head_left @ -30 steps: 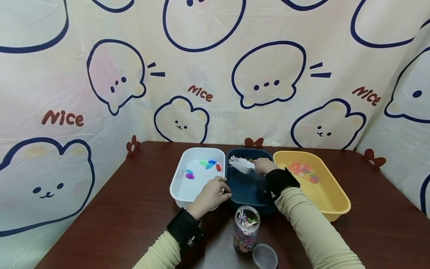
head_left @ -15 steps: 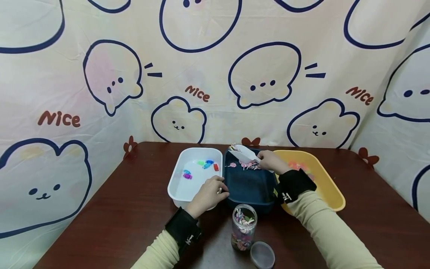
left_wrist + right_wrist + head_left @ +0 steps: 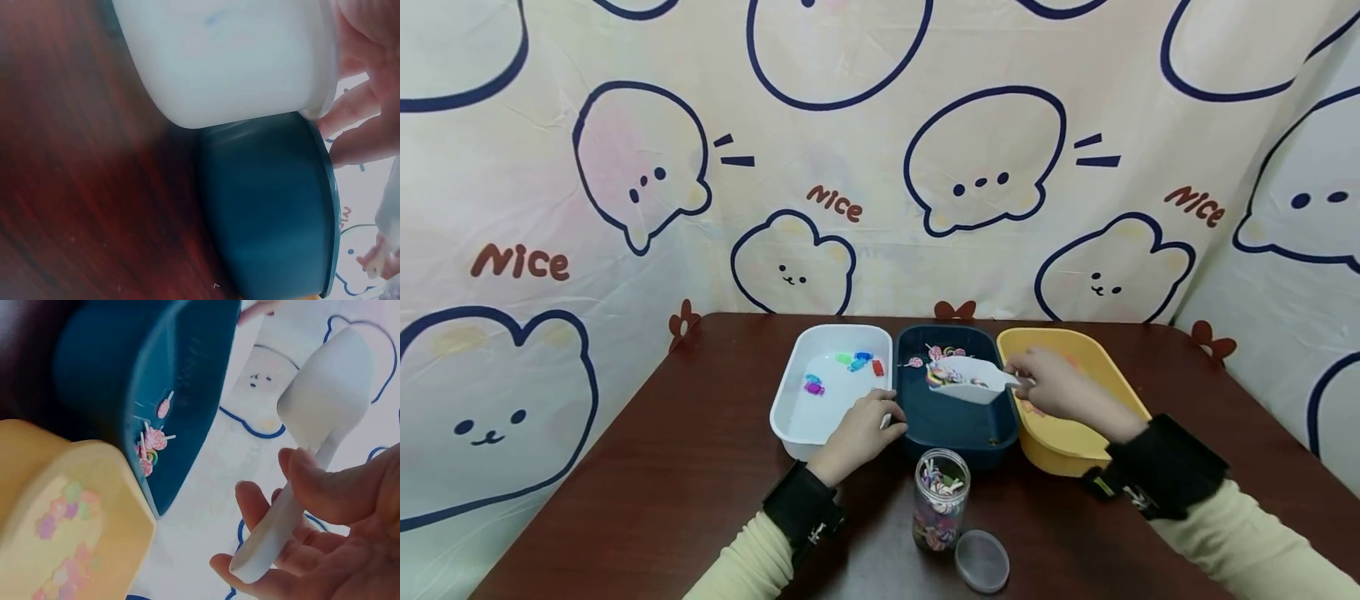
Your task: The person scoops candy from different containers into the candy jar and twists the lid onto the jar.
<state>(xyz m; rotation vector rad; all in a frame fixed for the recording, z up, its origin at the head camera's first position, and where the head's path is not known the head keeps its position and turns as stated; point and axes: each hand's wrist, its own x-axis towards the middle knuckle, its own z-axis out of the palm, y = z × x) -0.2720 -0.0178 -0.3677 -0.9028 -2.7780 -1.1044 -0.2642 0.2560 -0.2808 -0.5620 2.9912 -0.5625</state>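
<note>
My right hand grips the handle of a white scoop loaded with small, colourful lollipop-like pieces. The scoop is level above the dark blue tub. In the right wrist view its underside shows, with thumb and fingers round the handle. More pink lollipop pieces lie at the tub's far end. My left hand rests with loosely bent fingers at the near rims of the white tub and the blue one. In front stands an open clear jar, partly filled with similar pieces.
A round clear lid lies on the brown table beside the jar. A yellow tub with pale, flat coloured pieces stands right of the blue one. Several bright candy-shaped pieces are in the white tub. A patterned cloth hangs behind.
My right hand has lifted the scoop out of the blue tub's far end and drawn it right and nearer, levelling it with pieces inside. The left hand stays at the rims.
</note>
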